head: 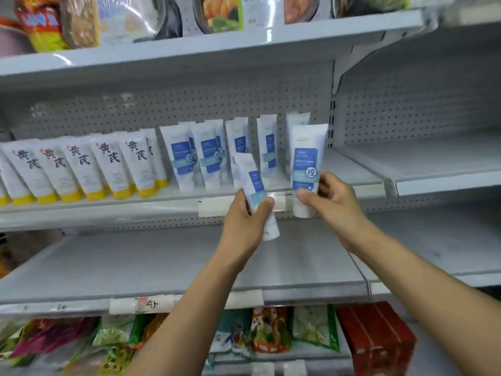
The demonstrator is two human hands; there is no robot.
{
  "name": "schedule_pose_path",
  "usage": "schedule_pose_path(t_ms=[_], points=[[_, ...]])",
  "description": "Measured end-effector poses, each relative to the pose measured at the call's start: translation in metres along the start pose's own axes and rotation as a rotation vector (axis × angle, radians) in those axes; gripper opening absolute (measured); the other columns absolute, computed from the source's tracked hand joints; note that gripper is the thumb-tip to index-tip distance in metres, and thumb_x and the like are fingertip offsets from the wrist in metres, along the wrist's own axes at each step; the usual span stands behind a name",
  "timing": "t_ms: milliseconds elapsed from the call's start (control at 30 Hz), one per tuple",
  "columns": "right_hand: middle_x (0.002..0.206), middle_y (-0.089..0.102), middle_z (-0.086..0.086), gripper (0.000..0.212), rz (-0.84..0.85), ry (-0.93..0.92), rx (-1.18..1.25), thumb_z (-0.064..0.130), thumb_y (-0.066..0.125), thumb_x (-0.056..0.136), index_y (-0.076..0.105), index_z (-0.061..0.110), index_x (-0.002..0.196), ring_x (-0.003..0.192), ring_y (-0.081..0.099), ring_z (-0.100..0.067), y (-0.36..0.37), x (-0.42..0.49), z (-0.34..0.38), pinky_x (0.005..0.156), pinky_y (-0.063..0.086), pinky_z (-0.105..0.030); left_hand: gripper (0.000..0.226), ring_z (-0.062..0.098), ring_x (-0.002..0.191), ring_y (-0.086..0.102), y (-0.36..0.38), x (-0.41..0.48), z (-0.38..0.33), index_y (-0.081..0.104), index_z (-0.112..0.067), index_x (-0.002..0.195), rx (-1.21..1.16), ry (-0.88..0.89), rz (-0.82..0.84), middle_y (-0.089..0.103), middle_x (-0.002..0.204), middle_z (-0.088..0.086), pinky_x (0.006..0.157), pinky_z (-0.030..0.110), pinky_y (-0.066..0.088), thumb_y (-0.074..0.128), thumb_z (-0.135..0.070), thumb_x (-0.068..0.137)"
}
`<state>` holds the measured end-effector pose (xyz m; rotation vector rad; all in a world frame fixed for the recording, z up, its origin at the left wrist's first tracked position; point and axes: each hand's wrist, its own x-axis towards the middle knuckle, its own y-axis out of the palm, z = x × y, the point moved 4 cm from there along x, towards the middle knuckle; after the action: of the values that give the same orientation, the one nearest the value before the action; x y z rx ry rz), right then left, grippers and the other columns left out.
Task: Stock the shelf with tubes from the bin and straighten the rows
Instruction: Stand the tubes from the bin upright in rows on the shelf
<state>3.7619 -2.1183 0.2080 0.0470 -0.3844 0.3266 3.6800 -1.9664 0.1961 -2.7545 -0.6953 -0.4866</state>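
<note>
My left hand (245, 215) grips a white tube with a blue label (256, 185), tilted left, just in front of the shelf edge (108, 207). My right hand (329, 198) pinches a second, upright blue-label tube (307, 161) at its lower end, by the right end of the row. Several blue-label tubes (208, 156) stand cap-down on the middle shelf behind them. To their left stands a row of white tubes with yellow caps (81, 166). The bin is out of view.
The shelf below (162, 264) is bare grey metal with price tags on its lip. Snack bags (268, 329) and a red box (379, 337) fill the bottom level; food packets (81, 20) sit on top. A neighbouring shelf bay (433, 164) stands at right.
</note>
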Motion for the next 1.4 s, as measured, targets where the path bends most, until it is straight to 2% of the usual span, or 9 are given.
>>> schedule_pose_path(t_ms=[67,200,500,667,867,1067,1167,1300,1400], points=[[0.108,0.07,-0.001,0.032,-0.08,-0.031,-0.048,0.008,0.071,0.084,0.06,0.013,0.114,0.098,0.067,-0.014,-0.017,0.017,0.006,0.083,0.054,-0.028,0.016,0.005,0.086,0.062,0.012,0.008,-0.006,0.053,-0.026,0.111,0.006,0.007,0.015,0.064,0.102,-0.004,0.06,0.013,0.048,0.056,-0.03,0.096],[0.105,0.066,0.003,0.032,-0.183,-0.047,-0.177,0.012,0.071,0.085,0.056,0.018,0.113,0.09,0.063,-0.008,-0.044,0.054,0.014,0.071,0.048,-0.018,0.021,0.007,0.093,0.062,0.029,0.023,-0.011,0.051,-0.026,0.114,0.004,0.004,0.032,0.064,0.104,-0.007,0.073,0.02,0.051,0.057,-0.031,0.095],[0.106,0.064,-0.008,0.045,-0.151,0.02,-0.528,0.01,0.076,0.08,0.053,0.01,0.119,0.091,0.06,-0.022,-0.055,0.134,-0.01,0.079,0.049,-0.033,0.027,0.004,0.097,0.062,0.039,0.046,-0.008,0.05,-0.029,0.118,0.048,0.017,0.006,0.064,0.107,-0.013,0.08,0.023,0.052,0.06,-0.034,0.093],[0.111,0.064,-0.01,0.047,-0.157,0.04,-0.553,0.012,0.077,0.078,0.053,0.009,0.119,0.093,0.06,-0.023,-0.057,0.157,-0.025,0.08,0.047,-0.032,0.028,-0.007,0.09,0.059,0.045,0.054,-0.007,0.046,-0.033,0.119,0.028,0.012,0.028,0.059,0.101,-0.022,0.059,0.002,0.045,0.059,-0.032,0.095],[0.113,0.064,-0.009,0.049,-0.142,0.034,-0.549,0.012,0.077,0.079,0.052,0.009,0.12,0.092,0.058,-0.02,-0.056,0.169,-0.028,0.079,0.045,-0.03,0.03,-0.01,0.091,0.058,0.056,0.061,-0.005,0.047,-0.031,0.122,0.019,0.005,0.036,0.059,0.104,-0.023,0.059,0.0,0.044,0.059,-0.031,0.095],[0.126,0.056,-0.009,0.065,-0.116,0.129,-0.544,0.008,0.075,0.08,0.041,0.01,0.135,0.112,0.057,-0.026,-0.063,0.159,-0.025,0.091,0.048,-0.037,0.029,-0.003,0.094,0.06,0.06,0.057,-0.006,0.049,-0.029,0.123,-0.024,-0.016,0.054,0.062,0.112,-0.014,0.07,0.01,0.05,0.058,-0.029,0.095],[0.11,0.056,-0.002,0.048,-0.235,0.004,-0.511,0.007,0.067,0.085,0.045,0.011,0.128,0.098,0.055,-0.019,-0.066,0.133,-0.012,0.084,0.048,-0.03,0.03,0.003,0.097,0.062,0.059,0.053,-0.008,0.052,-0.026,0.125,-0.064,-0.034,0.067,0.065,0.115,-0.008,0.08,0.02,0.052,0.057,-0.025,0.096],[0.09,0.062,0.0,0.02,0.092,-0.057,-0.314,0.005,0.066,0.087,0.063,0.013,0.104,0.075,0.057,-0.008,-0.049,0.087,0.004,0.059,0.045,-0.008,0.03,0.016,0.104,0.065,0.062,0.05,-0.009,0.056,-0.026,0.125,-0.148,-0.088,0.039,0.068,0.115,-0.003,0.094,0.041,0.053,0.057,-0.021,0.096],[0.094,0.065,-0.002,0.036,0.459,0.04,-0.307,0.011,0.078,0.078,0.064,0.015,0.11,0.078,0.06,-0.007,-0.033,0.057,0.004,0.065,0.049,-0.015,0.029,0.017,0.104,0.067,0.068,0.046,-0.013,0.057,-0.028,0.124,-0.209,-0.11,0.033,0.071,0.112,-0.004,0.091,0.042,0.055,0.057,-0.02,0.096]])
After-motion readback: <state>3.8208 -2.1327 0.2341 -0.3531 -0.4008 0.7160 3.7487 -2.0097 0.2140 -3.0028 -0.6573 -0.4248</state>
